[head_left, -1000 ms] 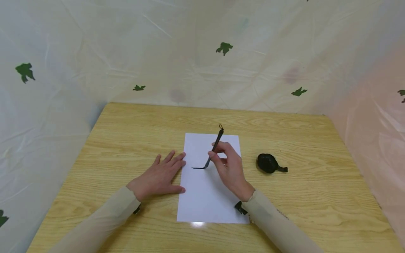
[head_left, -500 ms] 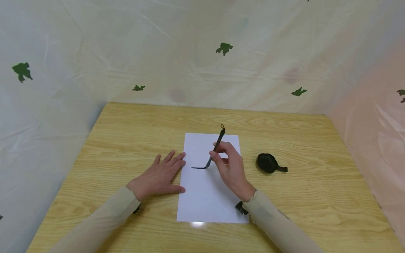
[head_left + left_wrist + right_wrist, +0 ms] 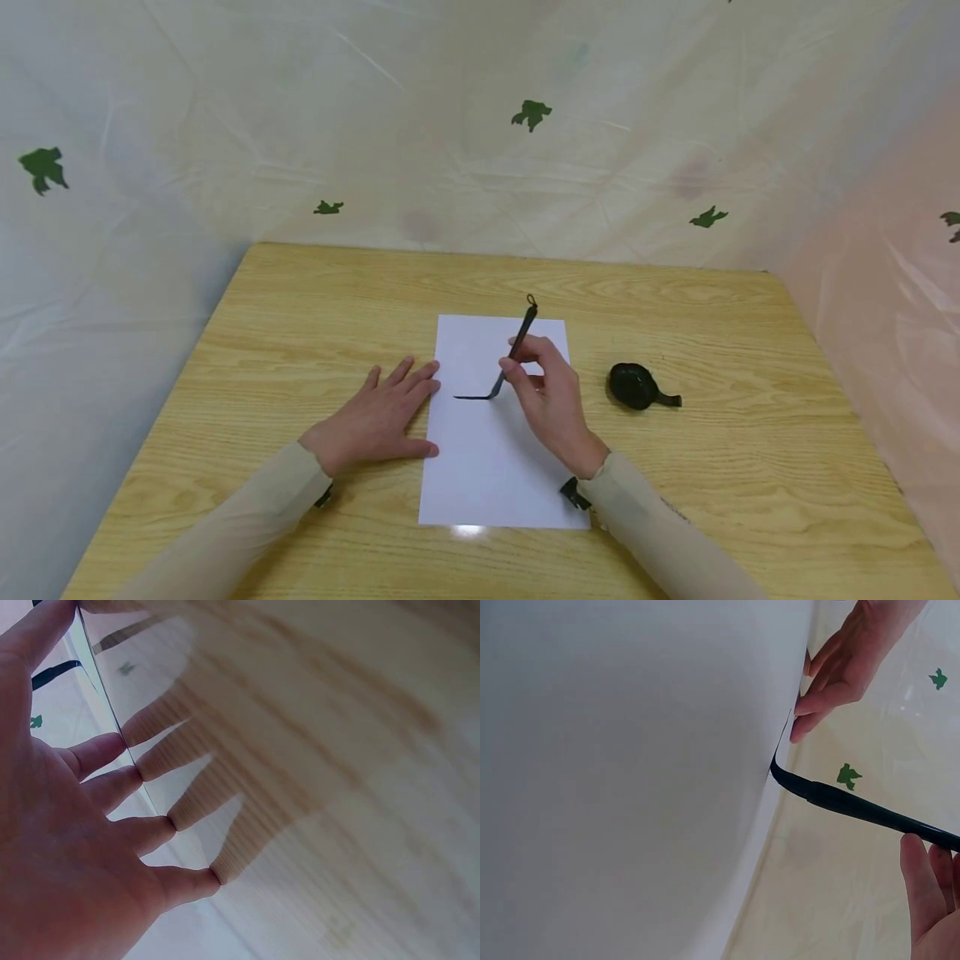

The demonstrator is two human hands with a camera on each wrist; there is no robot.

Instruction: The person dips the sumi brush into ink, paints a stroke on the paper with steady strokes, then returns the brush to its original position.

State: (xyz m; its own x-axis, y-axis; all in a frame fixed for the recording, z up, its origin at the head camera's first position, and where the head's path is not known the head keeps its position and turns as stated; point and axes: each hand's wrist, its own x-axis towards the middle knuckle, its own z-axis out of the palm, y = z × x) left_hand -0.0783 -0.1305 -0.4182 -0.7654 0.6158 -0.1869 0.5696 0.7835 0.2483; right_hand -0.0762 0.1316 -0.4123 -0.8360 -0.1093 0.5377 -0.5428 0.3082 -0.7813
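Observation:
A black brush [image 3: 519, 342] with a hanging loop at its top leans to the right, pinched between the thumb and fingers of my right hand [image 3: 551, 404]. Its bent tip touches the white sheet of paper [image 3: 480, 475], as the right wrist view shows with the brush [image 3: 855, 804]. A thin black line [image 3: 471, 397] runs leftward on the paper from the tip. My left hand [image 3: 378, 421] lies with fingers spread at the sheet's left edge, fingertips and thumb touching it. In the left wrist view the left hand [image 3: 67, 832] shows its palm side.
To the right of the paper sits a small black dish [image 3: 632, 386] with a short handle. The wooden table [image 3: 300, 333] is backed and flanked by pale sheeting [image 3: 420, 125] with green bird shapes. A black wrist device [image 3: 575, 493] overhangs the paper's lower right corner.
My right hand has moved slightly right with the brush, and the black line on the paper has grown a little longer. The left hand stays in place.

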